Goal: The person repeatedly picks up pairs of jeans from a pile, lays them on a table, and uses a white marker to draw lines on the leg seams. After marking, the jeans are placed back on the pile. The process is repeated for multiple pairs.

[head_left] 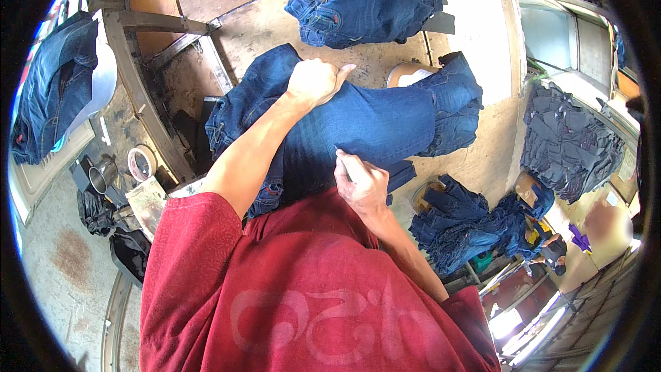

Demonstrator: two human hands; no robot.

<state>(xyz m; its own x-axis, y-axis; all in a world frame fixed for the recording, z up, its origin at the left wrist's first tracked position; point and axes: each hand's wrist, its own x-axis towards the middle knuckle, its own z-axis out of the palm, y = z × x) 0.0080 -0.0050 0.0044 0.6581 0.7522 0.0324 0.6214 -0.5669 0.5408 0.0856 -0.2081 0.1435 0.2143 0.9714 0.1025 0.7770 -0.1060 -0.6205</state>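
A pair of blue jeans [385, 120] lies in front of me, spread across other folded denim. My left hand [313, 83] is closed in a fist at their far edge, its thumb sticking out to the right. Its curled fingers appear to grip the denim, though their tips are hidden. Nearer to me, my right hand [361, 182] is closed in a pinch just above the jeans' near side. Whatever sits between those fingertips is too small to name. Bunched denim [458, 103] lies at the jeans' right end.
A stack of folded jeans [365, 3] stands at the far side of the wooden table [241, 27]. More denim [461, 220] is heaped at right, near dark garments [568, 141]. At left are a tape roll [142, 162] and a metal cup [103, 176]. Another person [553, 255] is at lower right.
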